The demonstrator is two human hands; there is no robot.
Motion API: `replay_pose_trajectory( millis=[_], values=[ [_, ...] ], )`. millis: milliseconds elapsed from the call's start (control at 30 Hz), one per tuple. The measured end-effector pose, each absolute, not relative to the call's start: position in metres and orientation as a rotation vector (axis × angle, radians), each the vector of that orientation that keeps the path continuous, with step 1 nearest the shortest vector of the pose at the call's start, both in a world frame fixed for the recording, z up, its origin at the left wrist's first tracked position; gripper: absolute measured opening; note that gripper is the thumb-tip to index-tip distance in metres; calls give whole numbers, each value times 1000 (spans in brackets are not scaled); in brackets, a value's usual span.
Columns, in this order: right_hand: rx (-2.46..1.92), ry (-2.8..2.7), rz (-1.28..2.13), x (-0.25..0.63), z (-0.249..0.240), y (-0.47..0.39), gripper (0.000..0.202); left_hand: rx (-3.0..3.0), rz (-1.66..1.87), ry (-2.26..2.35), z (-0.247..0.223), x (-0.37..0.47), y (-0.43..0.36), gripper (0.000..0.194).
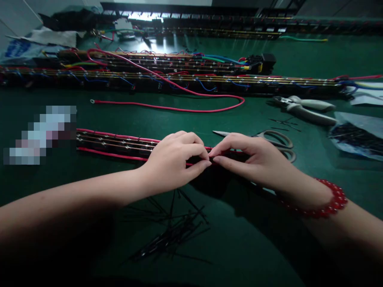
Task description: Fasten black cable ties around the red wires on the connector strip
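A long black strip assembly with brown bars and red wires along its edges lies on the green table. My left hand rests over it, thumb and fingers pinched together. From the other side my right hand meets it, thumb and forefinger also pinched. Their fingertips almost touch above the strip; whatever is between them is too small and dark to make out. Grey-handled scissors lie just behind my right hand, partly covered by it. Nearer to me is a loose pile of black cable ties.
Side cutters and a plastic bag of black cable ties lie at the right. Behind the hands a red cable with a ring terminal curves across the table. Longer wired strips run across the back. A blurred-out patch is at left.
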State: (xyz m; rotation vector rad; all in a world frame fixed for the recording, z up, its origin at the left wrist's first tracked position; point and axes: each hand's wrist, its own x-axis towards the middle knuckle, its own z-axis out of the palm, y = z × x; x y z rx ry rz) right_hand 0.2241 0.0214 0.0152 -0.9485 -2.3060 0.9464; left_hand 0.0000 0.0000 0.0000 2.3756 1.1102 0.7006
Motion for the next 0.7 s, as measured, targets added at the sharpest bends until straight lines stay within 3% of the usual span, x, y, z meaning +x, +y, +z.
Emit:
replay_pose_trajectory(
  millis=[700],
  values=[
    [-922, -2337, 924, 224, 14, 21, 11, 2417, 664, 1121, -2, -1, 1, 13]
  ],
)
